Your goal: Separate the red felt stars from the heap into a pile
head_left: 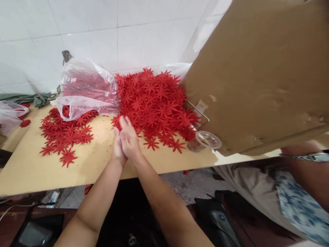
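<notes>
Big cardboard sheet (pixel 259 72) fills the 1–3 o'clock part of the view, tilted, its lower edge over the table's right end; another person's arm (pixel 308 171) w/ a bracelet sits just under it at 4 o'clock. Tan table (pixel 92 161) spans the middle, white tiled wall behind. Main heap of red star-shaped cutouts (pixel 154 103) lies at 12 o'clock from the hands, touching a clear plastic bag (pixel 84 89) w/ more red pieces at 10–11 o'clock. Smaller scatter of stars (pixel 64 133) at 9 o'clock, well apart from the hands. Clear plastic cup (pixel 204 141) at 3 o'clock, at the heap's edge. Both forearms come up from 6 o'clock and converge. Right hand (pixel 130 139) lies flat, fingers straight, over the left hand (pixel 117 147), palms pressed together; fingertips touch the heap's near edge. Grip: flat & closed palm to palm; can't tell if a star is held between them.
</notes>
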`<action>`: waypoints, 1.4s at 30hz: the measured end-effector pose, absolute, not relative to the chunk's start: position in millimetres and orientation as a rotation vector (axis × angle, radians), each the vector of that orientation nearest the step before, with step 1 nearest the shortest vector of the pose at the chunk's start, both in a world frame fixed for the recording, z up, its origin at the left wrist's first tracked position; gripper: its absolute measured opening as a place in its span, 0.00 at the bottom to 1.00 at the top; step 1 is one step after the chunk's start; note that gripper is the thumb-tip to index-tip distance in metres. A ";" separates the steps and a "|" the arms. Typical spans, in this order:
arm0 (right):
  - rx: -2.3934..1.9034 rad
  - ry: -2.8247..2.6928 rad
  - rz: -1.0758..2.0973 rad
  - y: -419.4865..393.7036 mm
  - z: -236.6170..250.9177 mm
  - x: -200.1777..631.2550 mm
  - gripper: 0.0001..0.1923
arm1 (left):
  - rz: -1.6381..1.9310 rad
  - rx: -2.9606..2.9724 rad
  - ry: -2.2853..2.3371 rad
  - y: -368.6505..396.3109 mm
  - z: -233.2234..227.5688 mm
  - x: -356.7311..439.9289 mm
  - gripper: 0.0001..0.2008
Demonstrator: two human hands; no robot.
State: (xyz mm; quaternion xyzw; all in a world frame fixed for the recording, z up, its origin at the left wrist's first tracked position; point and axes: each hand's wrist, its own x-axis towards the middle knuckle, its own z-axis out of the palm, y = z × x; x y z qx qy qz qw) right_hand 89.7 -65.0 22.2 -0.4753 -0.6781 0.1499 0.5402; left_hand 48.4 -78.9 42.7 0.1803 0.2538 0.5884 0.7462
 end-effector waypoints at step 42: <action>-1.639 -1.537 0.276 -63.3 4.0 96.0 0.25 | 1.208 0.017 0.687 -57.4 22.0 40.2 0.11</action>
